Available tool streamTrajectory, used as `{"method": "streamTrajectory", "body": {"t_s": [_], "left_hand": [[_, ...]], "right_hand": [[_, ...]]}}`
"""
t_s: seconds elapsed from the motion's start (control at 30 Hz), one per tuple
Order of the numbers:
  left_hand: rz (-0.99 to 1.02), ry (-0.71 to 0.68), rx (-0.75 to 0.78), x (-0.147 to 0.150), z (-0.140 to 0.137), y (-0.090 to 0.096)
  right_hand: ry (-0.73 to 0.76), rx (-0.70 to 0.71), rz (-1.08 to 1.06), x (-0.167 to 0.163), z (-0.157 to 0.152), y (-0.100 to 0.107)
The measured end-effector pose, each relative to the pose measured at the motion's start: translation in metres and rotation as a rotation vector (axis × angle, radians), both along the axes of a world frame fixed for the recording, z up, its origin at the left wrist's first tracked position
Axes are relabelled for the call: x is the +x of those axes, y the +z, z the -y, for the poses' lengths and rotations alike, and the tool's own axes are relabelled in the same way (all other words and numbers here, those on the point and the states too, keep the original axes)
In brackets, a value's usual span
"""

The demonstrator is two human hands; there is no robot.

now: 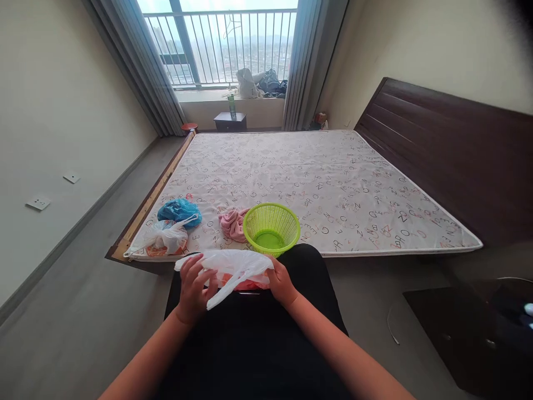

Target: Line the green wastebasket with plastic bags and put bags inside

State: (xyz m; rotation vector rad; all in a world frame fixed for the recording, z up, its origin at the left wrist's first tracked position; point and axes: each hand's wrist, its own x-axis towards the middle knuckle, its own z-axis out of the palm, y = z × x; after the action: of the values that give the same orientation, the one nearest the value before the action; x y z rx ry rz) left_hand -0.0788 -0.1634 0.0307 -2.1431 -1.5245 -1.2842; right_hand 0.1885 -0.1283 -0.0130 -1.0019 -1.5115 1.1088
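A white plastic bag (pixel 245 262) with red and orange print is stretched across my lap, one loose handle hanging toward me. At its right end, my right hand (pixel 282 282) pinches the bag's edge between thumb and fingers. My left hand (pixel 195 286) lies against the left end of the bag, its fingers spread and bent, not visibly closed on the plastic. Just beyond the bag, a green plastic basket (pixel 271 226) stands at the mattress edge, with nothing visible inside. Left of the basket lies a crumpled pink cloth (pixel 233 224), touching or nearly touching it.
On the near left corner of the mattress (pixel 266 161) sit a blue plastic bag (pixel 180 212) and a filled whitish plastic bag (pixel 166 236). A dark headboard (pixel 441 150) rises on the right. A nightstand (pixel 230 119) with a green glass (pixel 231 104) stands beyond the bed.
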Motion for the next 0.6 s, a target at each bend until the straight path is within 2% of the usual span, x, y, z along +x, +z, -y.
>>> {"method": "streamTrajectory", "body": {"t_s": [0.07, 0.1, 0.23, 0.3, 0.33, 0.4, 0.47, 0.5, 0.53, 0.6], "left_hand": [[-0.100, -0.062, 0.021, 0.017, -0.001, 0.002], [-0.109, -0.022, 0.026, 0.023, -0.002, 0.002], [0.033, 0.294, -0.027, 0.024, -0.012, 0.003], [0.139, 0.375, -0.012, 0.015, -0.013, 0.007], [0.169, 0.341, -0.003, 0.011, -0.013, 0.009], [0.133, 0.091, -0.077, 0.010, -0.015, 0.015], [-0.002, -0.222, -0.301, 0.018, -0.021, 0.019], [-0.076, -0.317, -0.433, 0.025, -0.027, 0.020], [-0.142, -0.349, -0.560, 0.032, -0.033, 0.021], [-0.249, -0.292, -0.781, 0.047, -0.047, 0.020]], "right_hand": [[0.030, -0.055, -0.062, 0.000, 0.002, -0.004], [0.038, -0.091, -0.095, 0.000, 0.002, -0.008], [0.051, -0.215, -0.174, 0.002, 0.003, -0.027], [0.045, -0.218, -0.161, 0.003, 0.002, -0.035], [0.039, -0.205, -0.146, 0.003, 0.001, -0.037], [0.033, -0.159, -0.105, 0.004, 0.000, -0.038], [0.046, -0.100, -0.042, 0.003, -0.001, -0.035], [0.063, -0.067, 0.000, 0.003, -0.001, -0.032], [0.082, -0.031, 0.045, 0.004, -0.001, -0.030], [0.115, 0.044, 0.129, 0.004, -0.002, -0.028]]}}
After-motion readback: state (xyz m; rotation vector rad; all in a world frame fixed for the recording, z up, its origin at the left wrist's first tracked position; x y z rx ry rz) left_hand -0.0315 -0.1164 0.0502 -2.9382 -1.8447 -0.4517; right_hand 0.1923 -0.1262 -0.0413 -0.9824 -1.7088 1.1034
